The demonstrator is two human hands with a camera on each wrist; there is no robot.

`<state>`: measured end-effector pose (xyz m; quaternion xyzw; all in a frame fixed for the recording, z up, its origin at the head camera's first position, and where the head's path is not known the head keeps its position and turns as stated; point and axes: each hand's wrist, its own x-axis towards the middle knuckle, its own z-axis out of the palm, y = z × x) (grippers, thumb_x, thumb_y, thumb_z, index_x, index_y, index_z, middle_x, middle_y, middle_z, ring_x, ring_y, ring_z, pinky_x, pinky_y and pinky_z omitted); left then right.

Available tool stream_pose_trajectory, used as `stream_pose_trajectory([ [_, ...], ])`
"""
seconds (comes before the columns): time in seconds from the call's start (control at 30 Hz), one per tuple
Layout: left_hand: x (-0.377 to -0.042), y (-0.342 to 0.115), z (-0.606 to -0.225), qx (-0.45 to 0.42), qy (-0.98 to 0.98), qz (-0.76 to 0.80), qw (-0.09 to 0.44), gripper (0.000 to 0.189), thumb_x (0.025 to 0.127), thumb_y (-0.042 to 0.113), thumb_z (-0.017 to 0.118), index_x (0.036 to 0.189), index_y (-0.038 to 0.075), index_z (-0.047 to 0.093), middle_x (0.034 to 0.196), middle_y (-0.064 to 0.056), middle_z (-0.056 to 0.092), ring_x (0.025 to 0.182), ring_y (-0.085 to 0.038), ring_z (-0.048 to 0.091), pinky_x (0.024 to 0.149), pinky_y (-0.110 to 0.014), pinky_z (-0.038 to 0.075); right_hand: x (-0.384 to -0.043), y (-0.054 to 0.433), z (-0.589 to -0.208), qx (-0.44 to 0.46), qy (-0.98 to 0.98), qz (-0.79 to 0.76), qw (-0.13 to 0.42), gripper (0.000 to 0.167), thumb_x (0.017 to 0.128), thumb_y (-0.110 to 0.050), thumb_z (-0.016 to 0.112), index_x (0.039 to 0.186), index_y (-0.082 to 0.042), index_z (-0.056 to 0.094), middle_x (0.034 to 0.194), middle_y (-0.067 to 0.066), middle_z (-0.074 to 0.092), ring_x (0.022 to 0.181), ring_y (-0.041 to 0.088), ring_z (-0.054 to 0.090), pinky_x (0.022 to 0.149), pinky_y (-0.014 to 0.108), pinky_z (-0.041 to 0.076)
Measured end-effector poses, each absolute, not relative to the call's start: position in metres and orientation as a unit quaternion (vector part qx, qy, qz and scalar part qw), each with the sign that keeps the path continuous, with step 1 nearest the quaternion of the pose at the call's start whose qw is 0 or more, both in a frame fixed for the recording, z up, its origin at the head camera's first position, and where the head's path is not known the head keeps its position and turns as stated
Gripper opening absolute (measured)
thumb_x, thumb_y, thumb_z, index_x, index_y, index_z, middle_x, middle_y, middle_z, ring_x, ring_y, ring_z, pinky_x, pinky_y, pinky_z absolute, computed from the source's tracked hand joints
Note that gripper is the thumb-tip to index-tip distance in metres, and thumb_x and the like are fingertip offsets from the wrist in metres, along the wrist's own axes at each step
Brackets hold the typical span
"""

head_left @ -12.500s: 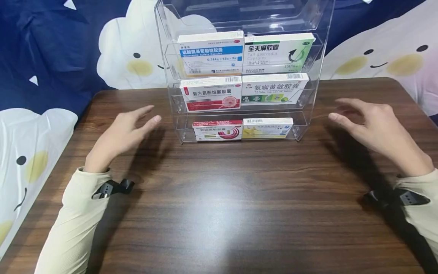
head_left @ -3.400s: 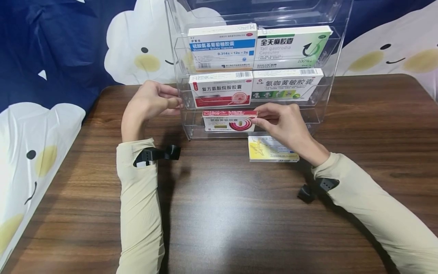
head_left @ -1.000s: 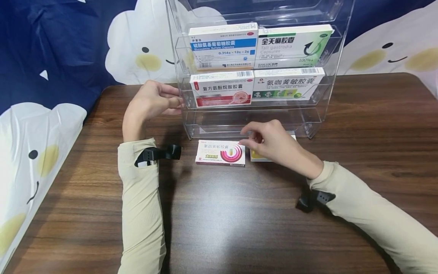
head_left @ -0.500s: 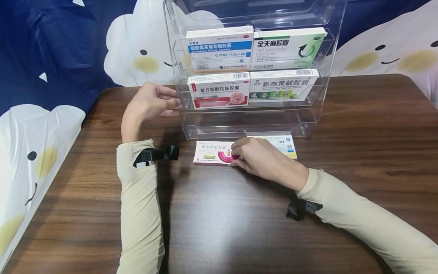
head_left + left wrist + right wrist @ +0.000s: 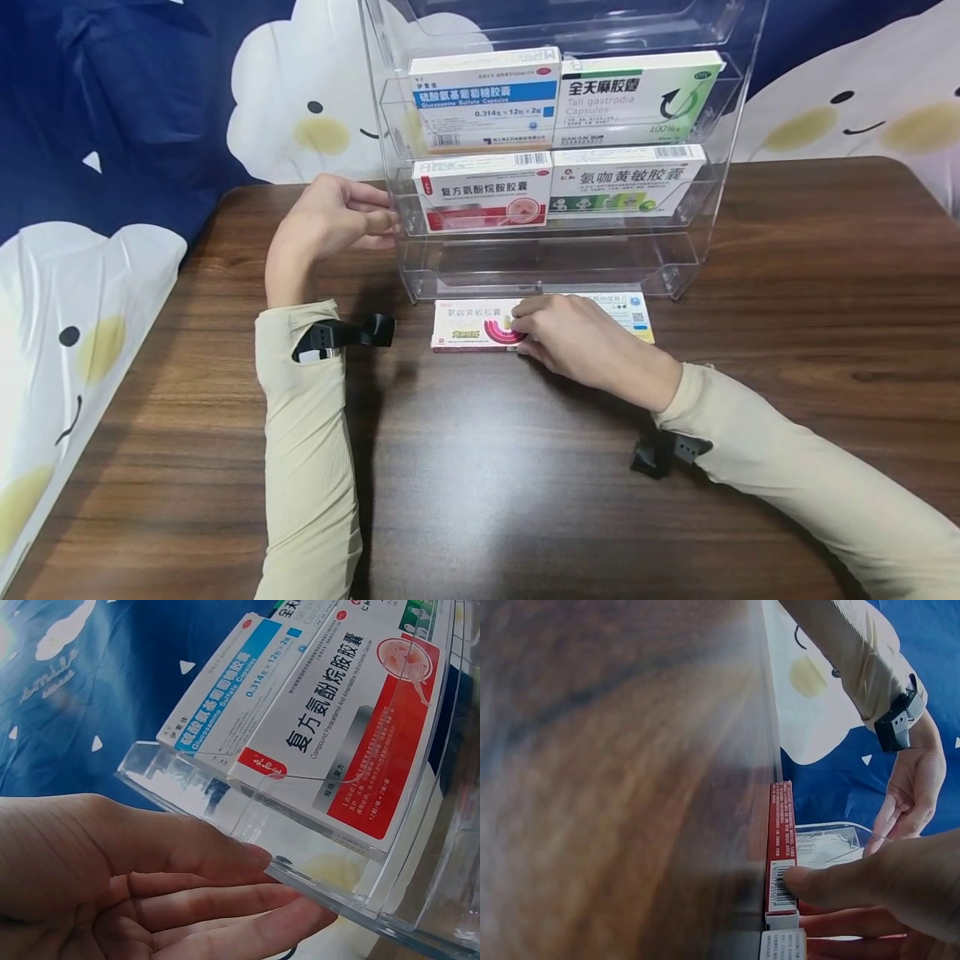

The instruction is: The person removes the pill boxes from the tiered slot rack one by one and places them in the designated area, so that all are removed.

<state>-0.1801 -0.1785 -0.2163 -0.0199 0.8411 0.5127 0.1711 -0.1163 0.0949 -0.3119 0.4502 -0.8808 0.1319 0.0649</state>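
My left hand holds the left side of a clear acrylic display rack. In the left wrist view the thumb lies on one side of its edge, with the fingers beyond it. My right hand is at a white medicine box with magenta arcs, flat on the table before the rack. In the right wrist view its thumb presses the box's red, barcoded side, with fingers over the top face. Beside it, partly under that hand, lies a white, yellow and blue medicine box.
Two tiers of the rack hold medicine boxes: a blue-striped one and a green one above, a red one and a white-green one below. A brown wooden table lies underneath. Behind hangs a blue cloud-print cloth.
Both lowest-tier boxes have come out onto the table, the yellow one first. Lately my right hand has taken the magenta box and shifted it slightly rackward, level with the other. My left hand stays.
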Motion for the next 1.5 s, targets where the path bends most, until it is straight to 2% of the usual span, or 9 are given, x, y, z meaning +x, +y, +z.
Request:
stream_pose_trajectory([
  [0.4, -0.181, -0.176, -0.213, -0.017, 0.841, 0.512, 0.173, 0.04, 0.095, -0.001, 0.057, 0.133, -0.012, 0.049, 0.123, -0.027, 0.06, 0.08, -0.011, 0.07, 0.08, -0.025, 0.06, -0.118, 0.099, -0.311, 0.44, -0.885, 0.138, 0.064, 0.01, 0.08, -0.004, 0.077, 0.088, -0.001, 0.072, 0.096, 0.01, 0.071, 0.085, 0.026, 0.068, 0.075, 0.041, 0.061],
  [0.53, -0.18, -0.176, -0.214, -0.013, 0.844, 0.507, 0.173, 0.04, 0.095, -0.001, 0.056, 0.133, -0.012, 0.049, 0.124, -0.028, 0.059, 0.081, -0.012, 0.071, 0.081, -0.026, 0.06, -0.117, 0.098, -0.311, 0.436, -0.887, 0.138, 0.06, 0.009, 0.08, -0.004, 0.077, 0.086, -0.001, 0.071, 0.093, 0.009, 0.07, 0.083, 0.025, 0.068, 0.074, 0.04, 0.061],
  [0.73, -0.179, -0.178, -0.215, -0.012, 0.845, 0.506, 0.175, 0.04, 0.095, 0.0, 0.056, 0.133, -0.012, 0.049, 0.123, -0.029, 0.059, 0.081, -0.012, 0.071, 0.081, -0.027, 0.06, -0.118, 0.1, -0.305, 0.443, -0.881, 0.151, 0.067, 0.015, 0.08, -0.011, 0.08, 0.087, -0.002, 0.07, 0.086, 0.006, 0.068, 0.075, 0.02, 0.065, 0.067, 0.037, 0.061],
  [0.87, -0.178, -0.179, -0.215, -0.012, 0.846, 0.504, 0.174, 0.04, 0.096, 0.0, 0.055, 0.133, -0.012, 0.048, 0.123, -0.029, 0.059, 0.078, -0.01, 0.07, 0.081, -0.026, 0.06, -0.122, 0.11, -0.285, 0.427, -0.881, 0.19, 0.075, 0.022, 0.079, -0.008, 0.079, 0.097, 0.003, 0.071, 0.096, 0.014, 0.071, 0.084, 0.026, 0.069, 0.077, 0.037, 0.062],
  [0.93, -0.178, -0.179, -0.215, -0.011, 0.845, 0.505, 0.175, 0.04, 0.096, -0.001, 0.055, 0.133, -0.012, 0.048, 0.123, -0.029, 0.059, 0.078, -0.009, 0.07, 0.081, -0.026, 0.06, -0.125, 0.119, -0.273, 0.409, -0.885, 0.201, 0.091, 0.025, 0.079, -0.006, 0.078, 0.101, 0.004, 0.07, 0.101, 0.017, 0.071, 0.091, 0.03, 0.069, 0.084, 0.04, 0.06],
  [1.03, -0.178, -0.179, -0.216, -0.009, 0.845, 0.506, 0.173, 0.04, 0.096, 0.0, 0.055, 0.133, -0.012, 0.048, 0.123, -0.028, 0.059, 0.079, -0.009, 0.07, 0.081, -0.026, 0.06, -0.13, 0.134, -0.254, 0.39, -0.888, 0.207, 0.134, 0.021, 0.08, 0.002, 0.075, 0.101, 0.004, 0.071, 0.101, 0.018, 0.071, 0.093, 0.034, 0.068, 0.088, 0.045, 0.058],
  [1.2, -0.177, -0.18, -0.216, -0.008, 0.846, 0.504, 0.172, 0.038, 0.096, -0.001, 0.054, 0.132, -0.012, 0.05, 0.124, -0.029, 0.059, 0.079, -0.009, 0.07, 0.081, -0.026, 0.06, -0.135, 0.159, -0.233, 0.355, -0.887, 0.21, 0.206, 0.022, 0.077, 0.014, 0.07, 0.096, 0.003, 0.073, 0.096, 0.019, 0.072, 0.087, 0.037, 0.069, 0.083, 0.048, 0.059],
  [1.5, -0.179, -0.18, -0.216, -0.003, 0.845, 0.506, 0.175, 0.039, 0.096, -0.001, 0.053, 0.133, -0.013, 0.048, 0.123, -0.028, 0.06, 0.08, -0.009, 0.069, 0.083, -0.027, 0.06, -0.144, 0.19, -0.21, 0.286, -0.901, 0.181, 0.271, 0.02, 0.08, 0.013, 0.064, 0.096, 0.004, 0.073, 0.089, 0.021, 0.072, 0.074, 0.036, 0.067, 0.068, 0.05, 0.057],
])
